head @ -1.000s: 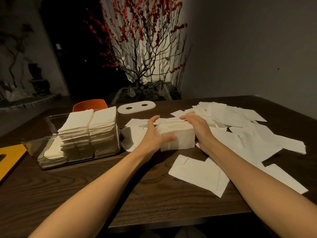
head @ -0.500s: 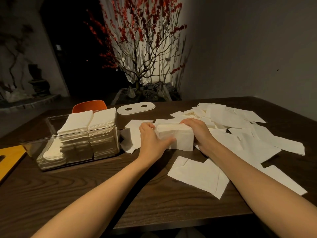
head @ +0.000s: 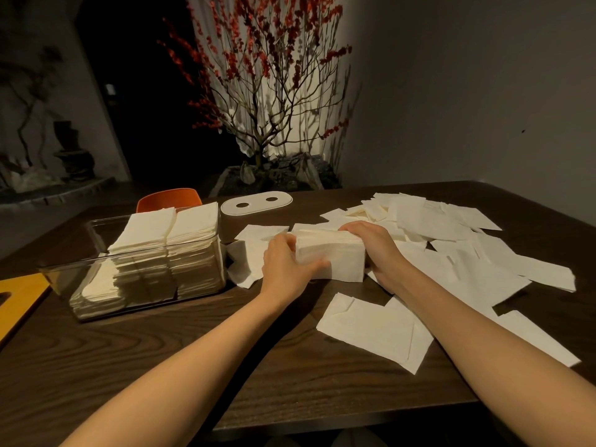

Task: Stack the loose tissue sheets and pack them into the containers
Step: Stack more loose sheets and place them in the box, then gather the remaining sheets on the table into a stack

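A dark wooden table fills the lower frame. At centre left stands a clear container packed with tissues. At centre, the left hand and right hand grip a tissue stack at its ends, amid loose tissue sheets to the right.

Both forearms reach forward; left hand and right hand face each other, fingers curled, thumbs forward.
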The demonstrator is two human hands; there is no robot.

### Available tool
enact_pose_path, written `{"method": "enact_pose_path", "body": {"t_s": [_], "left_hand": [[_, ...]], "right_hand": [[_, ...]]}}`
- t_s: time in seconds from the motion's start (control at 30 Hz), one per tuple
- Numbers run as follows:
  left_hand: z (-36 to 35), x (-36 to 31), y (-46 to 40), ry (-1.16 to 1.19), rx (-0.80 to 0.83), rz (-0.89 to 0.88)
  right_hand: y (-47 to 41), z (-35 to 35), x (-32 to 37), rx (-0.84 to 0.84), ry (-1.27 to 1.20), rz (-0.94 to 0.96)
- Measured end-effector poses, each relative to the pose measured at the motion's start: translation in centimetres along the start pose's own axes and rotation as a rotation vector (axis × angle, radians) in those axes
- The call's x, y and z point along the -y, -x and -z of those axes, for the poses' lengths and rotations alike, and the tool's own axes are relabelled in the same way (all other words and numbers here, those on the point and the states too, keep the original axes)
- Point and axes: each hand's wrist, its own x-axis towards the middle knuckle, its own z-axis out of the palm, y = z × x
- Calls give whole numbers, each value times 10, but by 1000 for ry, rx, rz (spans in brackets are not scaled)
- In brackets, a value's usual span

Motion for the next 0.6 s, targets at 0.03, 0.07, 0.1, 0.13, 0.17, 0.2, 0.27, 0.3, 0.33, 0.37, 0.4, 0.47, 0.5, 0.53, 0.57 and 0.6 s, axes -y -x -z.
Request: {"method": "enact_pose_path", "body": {"t_s": [0.03, 0.07, 0.1, 0.13, 0.17, 0.2, 0.27, 0.3, 0.33, 0.37, 0.4, 0.47, 0.5, 0.53, 0.57, 0.6], "left_hand": [[2, -1, -2, 40, 27, 11], [4, -1, -4, 75, 59, 24], [6, -2, -7, 97, 92, 36], [9, -2, -10, 106, 124, 49], [11, -2, -12, 112, 151, 65], [13, -2, -14, 118, 171, 75], [15, -2, -16, 142, 192, 79], [16, -2, -16, 150, 198, 82], [17, -3, -17, 150, 203, 88], [17, -3, -17, 148, 209, 95], [17, -2, -18, 142, 215, 105], [19, -2, -19, 143, 215, 127], [21, -2, -20, 151, 209, 137], [22, -2, -20, 160, 204, 146], [23, -2, -20, 166, 202, 155], [23, -2, -20, 164, 202, 159]], "right_hand": [[0, 0, 1, -13, 28, -6], [-1, 0, 2, -24, 41, -15], [0, 0, 3, -23, 38, -27], [0, 0, 4, -17, 28, -39], [0, 0, 4, -15, 15, -53], [0, 1, 4, -12, -3, -67], [0, 1, 4, -7, -49, -88], [0, 1, 4, -3, -61, -93], [0, 1, 3, -2, -58, -99], [-1, 1, 3, -4, -55, -102], [-2, 1, 3, -7, -60, -108], [-3, 1, 3, -15, -74, -120], [-4, 0, 4, -20, -58, -125], [-4, 0, 6, -27, -31, -133], [-5, -1, 7, -31, -8, -138], [-4, -1, 7, -31, -1, -145]]}}
